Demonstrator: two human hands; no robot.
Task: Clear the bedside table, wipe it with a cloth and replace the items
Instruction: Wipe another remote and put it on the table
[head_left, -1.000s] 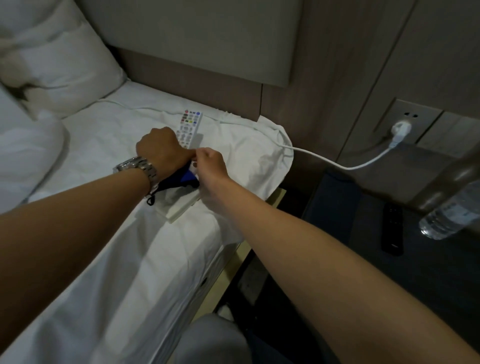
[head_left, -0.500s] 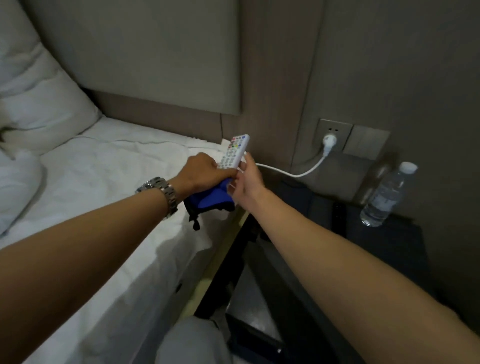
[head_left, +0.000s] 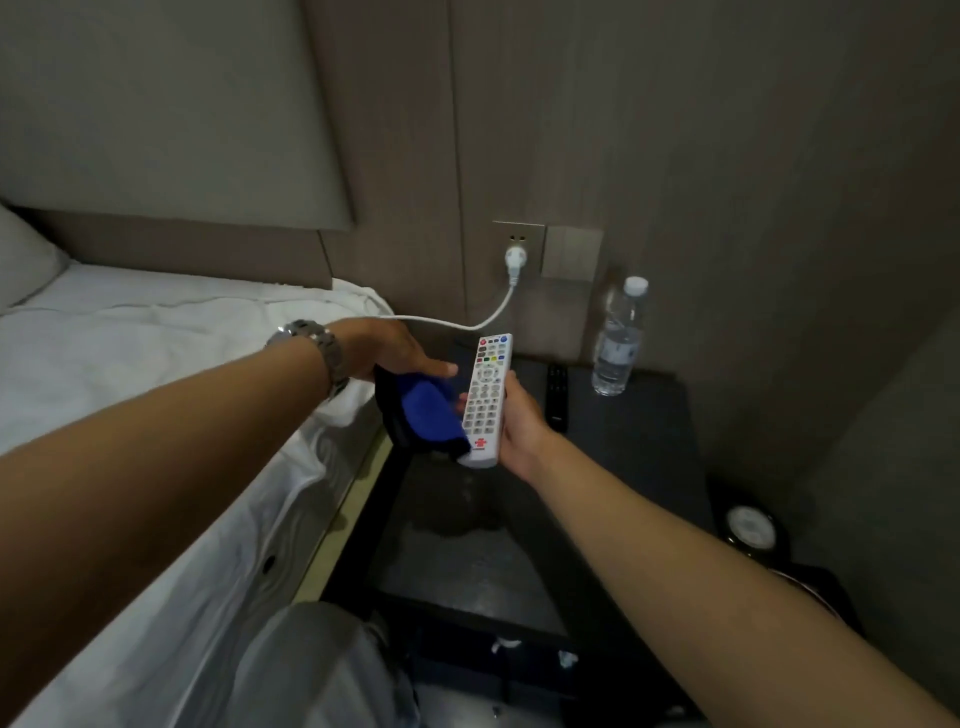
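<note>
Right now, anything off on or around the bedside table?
Nothing spilled or broken. One oddity: the white cable from the wall plug trails across the gap onto the bed, hanging over the table's back corner.

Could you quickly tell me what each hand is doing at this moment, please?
Left hand: closed on the bunched blue cloth with black edging.
Right hand: closed around the long white remote control with coloured buttons, above the dark bedside table.

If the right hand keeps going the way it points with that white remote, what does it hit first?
Probably the white charger cable, then the wall by the socket. The right hand aims the white remote control up and away over the dark bedside table; depth is unclear.
</note>
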